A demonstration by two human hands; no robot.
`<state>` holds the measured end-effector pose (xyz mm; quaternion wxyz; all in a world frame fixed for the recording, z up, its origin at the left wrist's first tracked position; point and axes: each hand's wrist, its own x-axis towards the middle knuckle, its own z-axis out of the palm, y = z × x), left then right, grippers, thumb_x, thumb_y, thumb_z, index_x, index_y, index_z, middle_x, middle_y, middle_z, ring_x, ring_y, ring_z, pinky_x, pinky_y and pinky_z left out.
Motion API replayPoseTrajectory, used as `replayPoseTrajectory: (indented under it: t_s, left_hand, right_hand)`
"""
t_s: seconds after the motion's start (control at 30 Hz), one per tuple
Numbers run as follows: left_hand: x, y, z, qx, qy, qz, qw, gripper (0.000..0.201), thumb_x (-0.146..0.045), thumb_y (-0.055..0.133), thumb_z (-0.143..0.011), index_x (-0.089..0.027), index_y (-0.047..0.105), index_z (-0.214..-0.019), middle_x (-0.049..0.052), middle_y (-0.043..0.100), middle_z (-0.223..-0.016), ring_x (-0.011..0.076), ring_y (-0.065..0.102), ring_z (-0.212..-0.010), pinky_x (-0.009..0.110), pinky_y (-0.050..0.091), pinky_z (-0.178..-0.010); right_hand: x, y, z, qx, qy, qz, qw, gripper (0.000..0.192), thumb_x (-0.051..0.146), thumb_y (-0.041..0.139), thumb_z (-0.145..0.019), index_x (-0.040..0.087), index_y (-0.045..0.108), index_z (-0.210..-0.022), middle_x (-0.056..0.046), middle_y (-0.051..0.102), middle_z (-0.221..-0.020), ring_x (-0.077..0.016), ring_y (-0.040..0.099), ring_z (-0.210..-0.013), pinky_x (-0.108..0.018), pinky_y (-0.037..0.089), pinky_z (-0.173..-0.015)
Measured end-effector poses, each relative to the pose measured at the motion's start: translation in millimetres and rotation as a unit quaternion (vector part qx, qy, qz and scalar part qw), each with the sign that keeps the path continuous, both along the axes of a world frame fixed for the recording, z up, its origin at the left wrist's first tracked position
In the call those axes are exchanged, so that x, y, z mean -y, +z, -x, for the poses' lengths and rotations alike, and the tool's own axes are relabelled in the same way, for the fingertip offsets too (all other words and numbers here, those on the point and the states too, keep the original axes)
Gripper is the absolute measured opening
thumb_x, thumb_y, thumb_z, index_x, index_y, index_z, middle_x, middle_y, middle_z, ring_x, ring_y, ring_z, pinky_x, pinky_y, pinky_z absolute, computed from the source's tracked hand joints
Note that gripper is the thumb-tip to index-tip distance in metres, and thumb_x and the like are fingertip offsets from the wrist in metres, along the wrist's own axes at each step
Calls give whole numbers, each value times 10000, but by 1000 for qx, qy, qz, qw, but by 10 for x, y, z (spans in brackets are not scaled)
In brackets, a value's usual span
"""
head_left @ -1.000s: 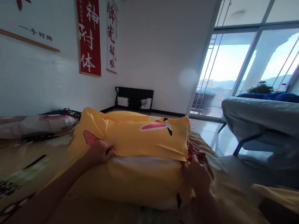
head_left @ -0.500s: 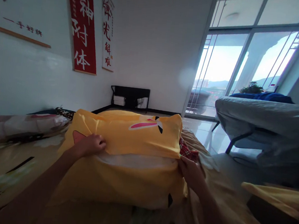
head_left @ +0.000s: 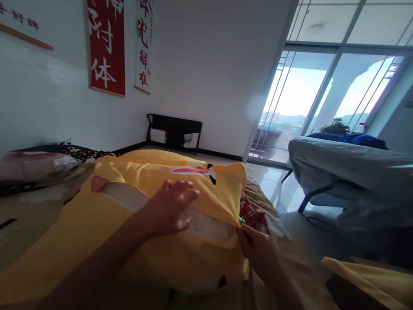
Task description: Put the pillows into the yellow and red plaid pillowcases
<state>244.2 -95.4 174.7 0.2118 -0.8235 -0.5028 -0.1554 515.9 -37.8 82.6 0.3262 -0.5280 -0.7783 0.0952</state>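
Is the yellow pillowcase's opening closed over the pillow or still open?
Open: white pillow shows through the yellow pillowcase gap.

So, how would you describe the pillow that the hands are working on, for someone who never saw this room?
Start from the bed along the wall with the red banner. In its middle lies a plump pillow in a bright yellow pillowcase. The left hand lies flat on it and the right hand pinches its right corner. A pink and black cartoon print and a strip of white showing in the case's opening set it apart.
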Motion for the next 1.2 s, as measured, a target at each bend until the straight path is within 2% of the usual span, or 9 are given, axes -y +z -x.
replayPoseTrajectory:
  t_s: [0.07,0.13,0.17,0.23,0.4,0.6,0.83,1.03,1.2]
  left_hand:
    - [-183,-165,-220,-15,-32,4,999,498,-360,629,-781,-184,519,-1234,137,521,-1300,301,495,-1162,468,405,-932]
    - [-359,-286,-361,-37,-21,-6,999,266,-291,545,-860,-168,571,-1094,120,587,-1152,278,538,-1065,439,422,-871]
    - [-432,-323,-402,-46,-14,-15,999,182,-235,483,-894,-162,584,-1028,110,603,-1078,267,548,-1026,422,426,-841]
    - [-528,-352,-439,-47,-19,-29,998,190,-153,402,-920,-163,588,-958,92,612,-989,249,555,-976,391,426,-799]
    - [-499,-298,-436,4,-61,-23,998,159,-176,425,-929,-166,583,-918,69,618,-944,220,557,-907,357,427,-774]
    - [-346,-231,-504,43,-74,1,996,198,-234,394,-950,-163,563,-876,69,626,-882,212,579,-833,353,434,-740]
    - [-162,-172,-629,47,-73,28,996,203,-253,366,-935,-180,530,-840,43,635,-792,226,619,-696,328,434,-575]
    - [-34,-93,-700,23,-83,57,995,119,-226,417,-878,-181,525,-852,44,642,-799,246,635,-684,346,474,-557]
    - [-69,-104,-688,31,-68,68,995,195,-237,359,-911,-176,535,-854,54,643,-793,250,643,-691,357,486,-567]
  right_hand:
    - [1,-20,22,-3,-6,-3,1000,445,546,341,-855,227,519,-601,-35,580,-537,-139,468,-484,-248,266,-497]
    - [-7,-21,38,-6,-14,-4,1000,444,560,344,-835,226,491,-581,-32,561,-525,-138,455,-479,-248,262,-494]
    - [-16,-15,44,-10,-12,0,1000,443,564,342,-832,227,482,-580,-31,554,-521,-139,454,-479,-247,266,-493]
    - [-43,-2,51,-25,-7,6,1000,446,570,333,-838,228,484,-595,-30,554,-522,-141,467,-483,-245,286,-498]
    - [-119,-43,41,-66,-64,-51,994,457,585,353,-853,220,570,-682,-43,608,-591,-153,521,-517,-246,325,-523]
    - [-89,-64,36,-95,-39,-104,989,439,564,427,-875,203,578,-676,-14,604,-603,-126,528,-543,-225,352,-551]
    - [-15,66,23,-190,32,9,981,477,636,505,-797,190,546,-634,4,539,-532,-121,489,-519,-233,383,-517]
    - [38,139,-8,-237,66,94,965,497,675,626,-648,187,535,-614,-5,540,-504,-130,488,-483,-245,377,-475]
    - [179,232,22,-139,-5,-27,990,341,511,565,-726,198,568,-591,-11,587,-537,-131,509,-508,-242,377,-516]
